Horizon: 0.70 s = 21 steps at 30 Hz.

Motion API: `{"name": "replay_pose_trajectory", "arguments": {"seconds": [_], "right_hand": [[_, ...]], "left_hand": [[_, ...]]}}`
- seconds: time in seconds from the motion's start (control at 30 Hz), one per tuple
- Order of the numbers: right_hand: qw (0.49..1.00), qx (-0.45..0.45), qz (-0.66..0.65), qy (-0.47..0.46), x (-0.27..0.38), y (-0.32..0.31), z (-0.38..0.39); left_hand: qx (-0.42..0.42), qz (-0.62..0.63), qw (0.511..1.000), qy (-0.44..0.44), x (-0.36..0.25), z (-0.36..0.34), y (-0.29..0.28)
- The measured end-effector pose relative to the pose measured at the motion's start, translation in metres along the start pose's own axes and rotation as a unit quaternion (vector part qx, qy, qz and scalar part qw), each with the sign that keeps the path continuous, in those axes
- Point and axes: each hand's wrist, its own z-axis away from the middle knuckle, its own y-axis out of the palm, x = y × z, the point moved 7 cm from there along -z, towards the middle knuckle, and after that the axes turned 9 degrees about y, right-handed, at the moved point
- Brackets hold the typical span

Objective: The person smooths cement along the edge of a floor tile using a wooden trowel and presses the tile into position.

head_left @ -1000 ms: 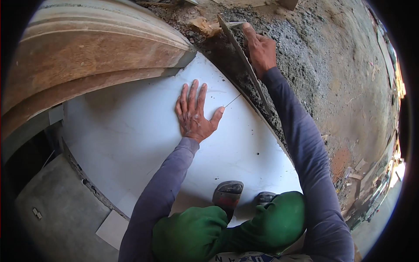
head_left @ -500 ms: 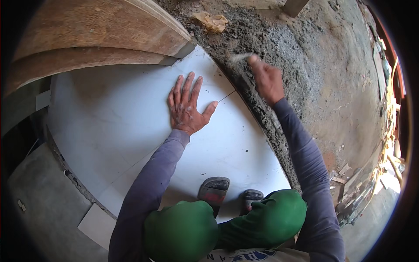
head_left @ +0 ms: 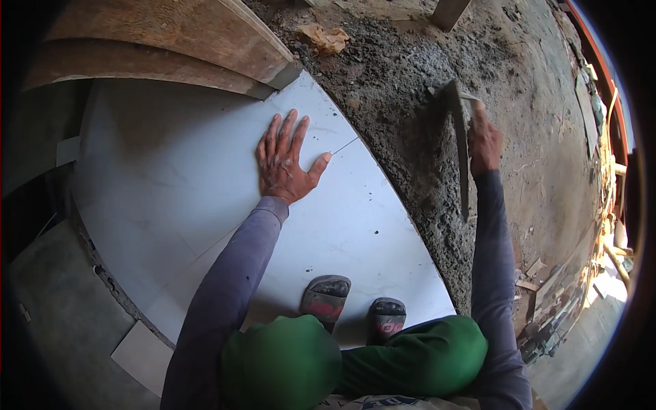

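My left hand (head_left: 283, 160) lies flat with fingers spread on large white floor tiles (head_left: 328, 225), just left of a thin joint between two of them. To the right, my right hand (head_left: 486, 145) is closed around the handle of a flat trowel (head_left: 462, 154). Its long blade stands tilted, nearly edge-on, against the wet grey mortar (head_left: 424, 164). The mortar runs along the tiles' right edge. My fingers and forearm cover part of the handle.
A wooden door or panel (head_left: 171, 34) stands at the upper left, its corner over the tiles. Crumpled brown paper (head_left: 324, 39) lies on the mortar's far side, near a wooden post (head_left: 449, 14). My sandalled feet (head_left: 326, 301) stand on the tiles. Debris (head_left: 547, 321) lies at right.
My right hand has swung right, away from the tile edge, with the trowel now tilted up on its edge over the mortar. My left hand stays flat on the tile.
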Motion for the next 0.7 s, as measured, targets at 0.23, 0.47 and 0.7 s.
{"name": "replay_pose_trajectory", "arguments": {"seconds": [0.23, 0.47, 0.7], "right_hand": [[0.959, -0.143, 0.208, -0.132, -0.046, -0.085, 0.026], [0.991, -0.113, 0.009, 0.068, -0.08, -0.141, 0.132], [0.987, -0.148, -0.035, 0.046, -0.08, -0.208, 0.189]], "left_hand": [[-0.021, -0.034, 0.999, 0.009, -0.004, -0.001, 0.006], [-0.109, 0.153, 0.982, -0.033, -0.051, -0.042, 0.01], [-0.077, -0.012, 0.99, -0.115, -0.061, -0.175, 0.026]]}}
